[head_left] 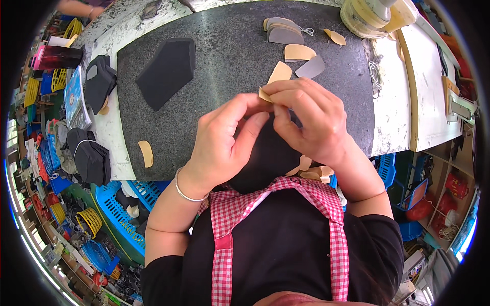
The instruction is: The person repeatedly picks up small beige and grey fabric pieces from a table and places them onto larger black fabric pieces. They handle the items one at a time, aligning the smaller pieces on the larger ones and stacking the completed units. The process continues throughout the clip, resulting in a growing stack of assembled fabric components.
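Observation:
My right hand (311, 120) pinches a small tan curved piece (264, 95) between its fingertips. My left hand (224, 140) meets it there, its index finger bent against the same piece and its thumb lower down. Below the fingers hangs black material (268, 148), partly hidden by both hands; whether they hold it I cannot tell. Just beyond the fingertips another tan piece (280, 72) lies on the dark mat (219, 56). Further off are a tan piece (299, 52), a grey piece (311, 67) and a stack of grey and tan pieces (284, 33).
Black cut panels (166, 74) lie on the mat's left. Beside it are black bundles (89, 155) and a book (76, 99). A tub (365, 18) stands far right. Several tan pieces (311, 174) sit near my body. Blue baskets (115, 209) are below the table edge.

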{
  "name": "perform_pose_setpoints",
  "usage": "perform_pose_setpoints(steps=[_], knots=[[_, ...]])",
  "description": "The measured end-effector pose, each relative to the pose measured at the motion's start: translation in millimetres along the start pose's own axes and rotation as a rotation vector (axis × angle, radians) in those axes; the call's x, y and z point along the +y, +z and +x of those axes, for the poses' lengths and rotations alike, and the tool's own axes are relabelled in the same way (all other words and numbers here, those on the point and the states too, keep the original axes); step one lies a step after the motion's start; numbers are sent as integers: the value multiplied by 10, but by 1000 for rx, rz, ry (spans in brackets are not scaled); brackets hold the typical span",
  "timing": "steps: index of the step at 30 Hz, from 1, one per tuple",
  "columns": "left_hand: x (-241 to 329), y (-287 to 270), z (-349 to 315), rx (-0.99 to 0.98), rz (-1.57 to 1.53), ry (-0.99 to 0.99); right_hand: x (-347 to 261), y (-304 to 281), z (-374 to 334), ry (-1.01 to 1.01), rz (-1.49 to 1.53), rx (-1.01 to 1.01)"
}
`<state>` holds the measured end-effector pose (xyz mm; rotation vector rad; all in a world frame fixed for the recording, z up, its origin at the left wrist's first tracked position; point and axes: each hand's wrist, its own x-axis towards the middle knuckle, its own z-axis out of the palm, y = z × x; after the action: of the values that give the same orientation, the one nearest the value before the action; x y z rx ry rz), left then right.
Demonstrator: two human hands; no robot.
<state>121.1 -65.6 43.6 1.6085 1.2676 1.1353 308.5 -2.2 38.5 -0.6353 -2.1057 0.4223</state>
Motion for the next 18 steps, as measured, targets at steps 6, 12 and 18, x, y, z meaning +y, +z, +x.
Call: perform_pose_setpoints(steps=[6, 12, 18], knots=[[-81, -20, 13, -50, -310, -99, -61, -53, 11, 206, 279, 6], [-285, -387, -4, -9, -623, -328, 295, -879, -181, 274, 862, -596], [-140, -254, -17, -240, -831, -537, -110, -532, -125, -49, -118, -233]])
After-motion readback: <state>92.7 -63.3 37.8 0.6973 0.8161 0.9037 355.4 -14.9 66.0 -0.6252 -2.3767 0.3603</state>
